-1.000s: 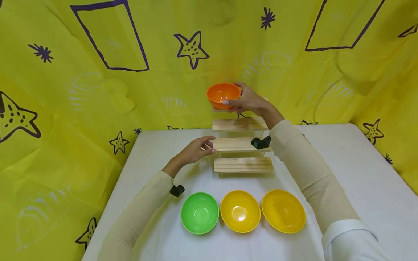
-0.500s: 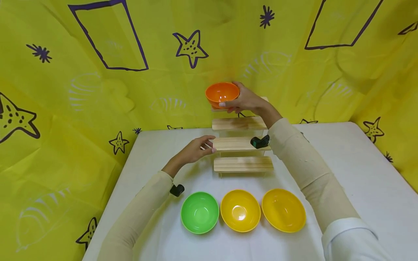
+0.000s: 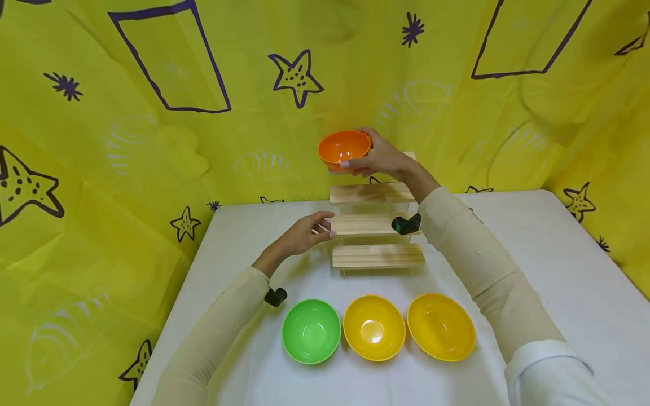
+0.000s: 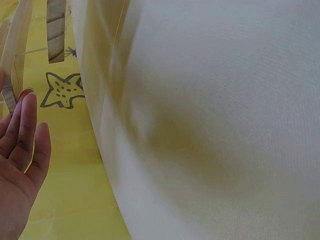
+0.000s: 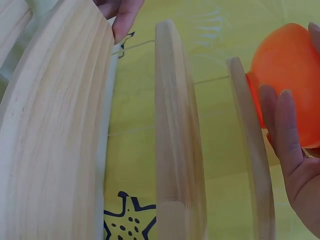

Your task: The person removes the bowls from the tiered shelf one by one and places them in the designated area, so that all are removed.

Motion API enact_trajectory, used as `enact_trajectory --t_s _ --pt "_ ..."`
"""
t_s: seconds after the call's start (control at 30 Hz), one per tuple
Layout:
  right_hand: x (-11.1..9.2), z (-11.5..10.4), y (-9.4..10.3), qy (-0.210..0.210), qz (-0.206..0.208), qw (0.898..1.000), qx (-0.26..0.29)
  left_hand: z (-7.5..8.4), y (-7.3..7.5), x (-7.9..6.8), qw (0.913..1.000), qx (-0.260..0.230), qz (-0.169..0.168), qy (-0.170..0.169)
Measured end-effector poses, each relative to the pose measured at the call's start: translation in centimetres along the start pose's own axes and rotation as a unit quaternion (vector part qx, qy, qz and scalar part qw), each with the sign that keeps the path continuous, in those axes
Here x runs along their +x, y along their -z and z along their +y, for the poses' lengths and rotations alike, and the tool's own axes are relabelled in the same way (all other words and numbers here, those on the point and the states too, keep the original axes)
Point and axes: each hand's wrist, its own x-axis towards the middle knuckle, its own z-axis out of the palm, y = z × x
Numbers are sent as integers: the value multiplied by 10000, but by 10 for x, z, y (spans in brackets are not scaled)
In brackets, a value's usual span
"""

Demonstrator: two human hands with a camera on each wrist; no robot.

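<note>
In the head view, an orange bowl (image 3: 345, 148) sits at the left end of the top step of a tiered wooden stand (image 3: 376, 224). My right hand (image 3: 382, 155) holds it from the right, thumb at the near side. The right wrist view shows the orange bowl (image 5: 287, 75) with its base right at the top plank and the fingers (image 5: 286, 125) along its underside. My left hand (image 3: 307, 232) grips the left end of the second step from the bottom, thumb at its front edge and index finger at its back edge.
Before the stand, a green bowl (image 3: 311, 331), a yellow bowl (image 3: 374, 328) and another yellow bowl (image 3: 440, 327) stand in a row on the white table (image 3: 264, 372). A yellow patterned cloth (image 3: 244, 163) hangs close behind the stand.
The right hand and the orange bowl have shifted slightly left along the top step. The left hand stays at the plank's end, and the other bowls have not moved.
</note>
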Motion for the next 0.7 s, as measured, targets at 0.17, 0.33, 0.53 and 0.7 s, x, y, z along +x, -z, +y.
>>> enact_trajectory --t_s 0.17,0.33,0.53,0.7 --pt "-5 -2 1 23 -32 10000 -14 0 -1 0 10000 7 16 -9" --pt "-8 -2 2 -14 -52 9999 116 1 -1 0 10000 -6 6 -6" --pt "-11 -1 1 37 -41 9999 155 2 -1 -2 10000 -1 14 -43" --pt "-14 -2 1 69 -24 9997 240 3 -1 -3 10000 -9 19 -18"
